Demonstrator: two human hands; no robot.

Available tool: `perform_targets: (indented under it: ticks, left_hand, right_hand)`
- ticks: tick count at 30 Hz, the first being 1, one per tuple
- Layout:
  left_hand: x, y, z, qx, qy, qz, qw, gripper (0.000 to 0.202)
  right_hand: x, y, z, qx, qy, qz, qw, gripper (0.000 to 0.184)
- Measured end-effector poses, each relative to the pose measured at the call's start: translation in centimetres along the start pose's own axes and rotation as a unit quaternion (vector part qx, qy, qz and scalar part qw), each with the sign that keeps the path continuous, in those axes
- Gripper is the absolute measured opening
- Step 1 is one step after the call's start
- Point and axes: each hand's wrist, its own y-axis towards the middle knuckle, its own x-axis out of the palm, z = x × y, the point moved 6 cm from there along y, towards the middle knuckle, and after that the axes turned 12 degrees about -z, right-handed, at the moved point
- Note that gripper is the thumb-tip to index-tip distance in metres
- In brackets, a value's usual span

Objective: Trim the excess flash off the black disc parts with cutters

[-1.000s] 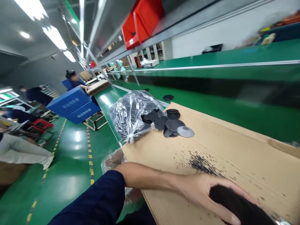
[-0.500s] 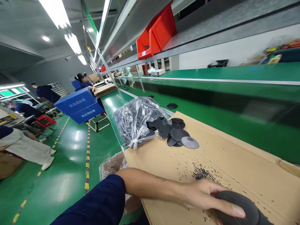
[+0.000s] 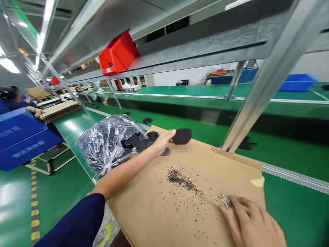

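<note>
My left hand (image 3: 161,141) reaches out over the cardboard sheet (image 3: 164,206) and pinches a black round disc (image 3: 182,136) by its edge, holding it above the sheet's far side. Just behind the hand lies a pile of black discs (image 3: 140,141) spilling out of a clear plastic bag (image 3: 105,142). My right hand (image 3: 253,224) rests at the sheet's near right corner, its fingers curled over a small metal tool (image 3: 225,200). A scatter of black trimmings (image 3: 181,180) lies on the cardboard between the two hands.
The cardboard lies on a green conveyor bench (image 3: 295,164) with a metal upright post (image 3: 259,92) at its right. Loose black discs (image 3: 147,120) sit on the belt. Red bins (image 3: 117,53) stand on the overhead shelf. A co-worker (image 3: 17,99) handles cardboard and blue boxes (image 3: 20,137) at far left.
My left hand has left the near part of the cardboard, reached out to the pile and lifted one disc. The view has swung right, and my right hand with the metal tool has come into view.
</note>
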Motion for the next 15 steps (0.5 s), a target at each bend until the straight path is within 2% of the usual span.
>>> perform_targets:
  ticks: [4,7,12,15]
  left_hand:
    - [-2.1,5.3,1.4,0.016,0.193,-0.005,0.981,0.04]
    - [-2.9,7.3,1.5,-0.004,0.341,-0.027,0.94,0.022]
    - [-3.6,8.3,0.6,-0.059,0.536,-0.051,0.84,0.031]
    - [-2.1,9.3,0.3,-0.075,0.607,-0.076,0.788,0.032]
  right_hand:
    - [-1.4,0.1,-0.9,-0.011,-0.033,0.009,0.999,0.059]
    - [-1.8,0.0,-1.1,-0.007,-0.032,0.015,0.999,0.058]
    - [-1.7,-0.5,-1.0,0.014,-0.015,-0.003,1.0,0.053]
    - [-1.5,-0.7,-1.0,0.031,-0.012,-0.013,0.999,0.048]
